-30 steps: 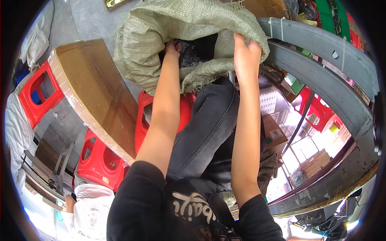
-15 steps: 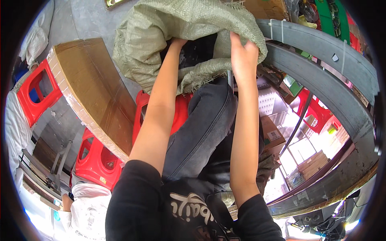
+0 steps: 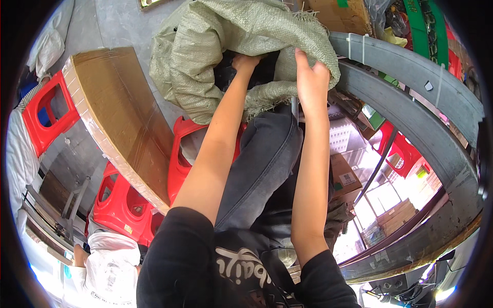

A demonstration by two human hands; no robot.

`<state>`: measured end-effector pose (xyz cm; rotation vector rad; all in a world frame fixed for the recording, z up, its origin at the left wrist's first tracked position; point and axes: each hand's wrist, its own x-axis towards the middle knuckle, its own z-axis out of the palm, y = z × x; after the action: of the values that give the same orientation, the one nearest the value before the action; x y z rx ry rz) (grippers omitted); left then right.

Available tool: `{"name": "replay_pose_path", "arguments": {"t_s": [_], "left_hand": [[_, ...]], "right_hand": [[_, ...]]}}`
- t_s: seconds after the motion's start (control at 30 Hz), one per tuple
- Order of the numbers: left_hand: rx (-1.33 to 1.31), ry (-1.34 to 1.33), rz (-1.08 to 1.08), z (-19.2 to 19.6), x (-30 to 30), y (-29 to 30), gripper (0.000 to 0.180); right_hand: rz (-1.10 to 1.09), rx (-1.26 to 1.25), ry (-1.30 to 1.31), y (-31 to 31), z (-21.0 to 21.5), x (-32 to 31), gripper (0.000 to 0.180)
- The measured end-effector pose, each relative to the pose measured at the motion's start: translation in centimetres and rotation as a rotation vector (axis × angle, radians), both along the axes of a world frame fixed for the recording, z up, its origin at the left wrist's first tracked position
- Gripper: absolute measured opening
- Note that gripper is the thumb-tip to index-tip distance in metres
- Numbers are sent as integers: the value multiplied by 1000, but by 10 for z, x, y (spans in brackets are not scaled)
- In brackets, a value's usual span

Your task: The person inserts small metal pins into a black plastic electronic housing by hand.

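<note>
A pale green woven sack (image 3: 192,61) stands in front of me with its frayed rim rolled and its mouth facing me. Dark black items (image 3: 224,72) lie inside, too shadowed to name. My left hand (image 3: 246,62) reaches into the mouth; its fingers are hidden down among the dark contents, so what they hold does not show. At the right side of the opening, my right hand (image 3: 312,81) grips the sack's rim, thumb up along the cloth and fingers folded over the edge.
A large flat cardboard box (image 3: 120,113) leans at the left, beside red plastic stools (image 3: 120,208). Grey metal beams (image 3: 411,102) curve along the right. A person in a white shirt (image 3: 110,267) is at the lower left. Another carton (image 3: 345,177) sits right of my forearm.
My left hand has shifted to the right inside the sack, and its back shows more. The right hand keeps its grip on the rim; the sack's folds have changed slightly.
</note>
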<state>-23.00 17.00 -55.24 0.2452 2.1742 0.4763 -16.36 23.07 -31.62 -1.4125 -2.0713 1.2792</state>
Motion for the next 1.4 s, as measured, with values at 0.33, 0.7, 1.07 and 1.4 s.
{"name": "replay_pose_path", "arguments": {"t_s": [0.33, 0.7, 1.07, 1.4], "left_hand": [[244, -371, 401, 11, 21, -18, 75], [420, -714, 590, 39, -33, -65, 55], [750, -881, 1276, 75, -98, -138, 57], [203, -1222, 870, 118, -46, -206, 26]], "right_hand": [[-28, -21, 15, -5, -5, 2, 29], [-60, -76, -24, -19, 10, 6, 29], [64, 116, 52, -38, 3, 1, 32], [77, -270, 343, -44, 50, -34, 32]]}}
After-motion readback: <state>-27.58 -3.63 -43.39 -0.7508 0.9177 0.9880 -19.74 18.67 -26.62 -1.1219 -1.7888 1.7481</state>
